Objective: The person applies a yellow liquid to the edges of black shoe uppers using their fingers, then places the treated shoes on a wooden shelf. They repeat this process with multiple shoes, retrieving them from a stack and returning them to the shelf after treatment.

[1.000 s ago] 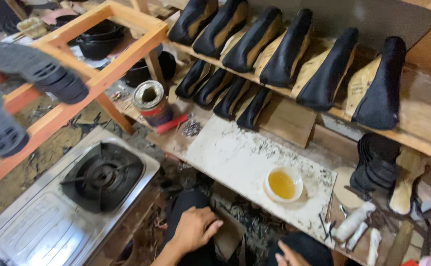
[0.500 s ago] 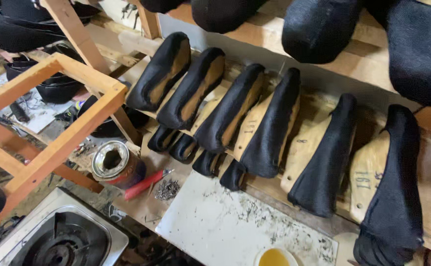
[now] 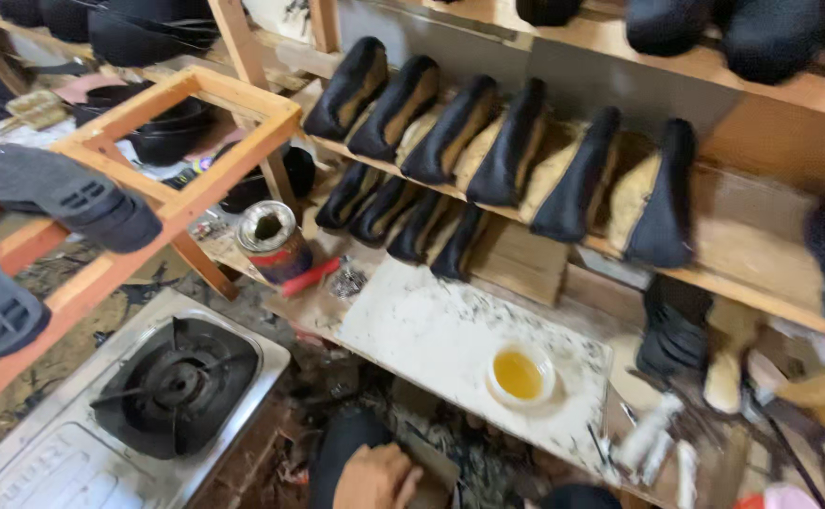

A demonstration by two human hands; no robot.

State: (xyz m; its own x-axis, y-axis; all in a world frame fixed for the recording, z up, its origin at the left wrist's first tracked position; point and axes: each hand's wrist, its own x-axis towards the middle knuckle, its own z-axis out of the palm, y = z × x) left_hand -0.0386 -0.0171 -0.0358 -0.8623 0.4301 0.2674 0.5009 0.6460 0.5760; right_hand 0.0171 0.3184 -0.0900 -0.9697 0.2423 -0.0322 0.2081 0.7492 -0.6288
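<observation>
At the bottom edge, one hand (image 3: pixel 375 479) rests on a dark-clad knee (image 3: pixel 346 443), fingers curled loosely and gripping nothing; which hand it is cannot be told, and no other hand shows. Just above it lies a white, speckled work board (image 3: pixel 431 330). On that board's right part sits a small round dish of yellow liquid (image 3: pixel 521 374). Left of the board stands an open round metal tin (image 3: pixel 271 238) with a red-handled tool (image 3: pixel 310 276) beside it. Behind the board, black shoe uppers on lasts (image 3: pixel 506 146) line a wooden shelf (image 3: pixel 751 292). Below-left of the board is a steel gas stove (image 3: pixel 172 386).
</observation>
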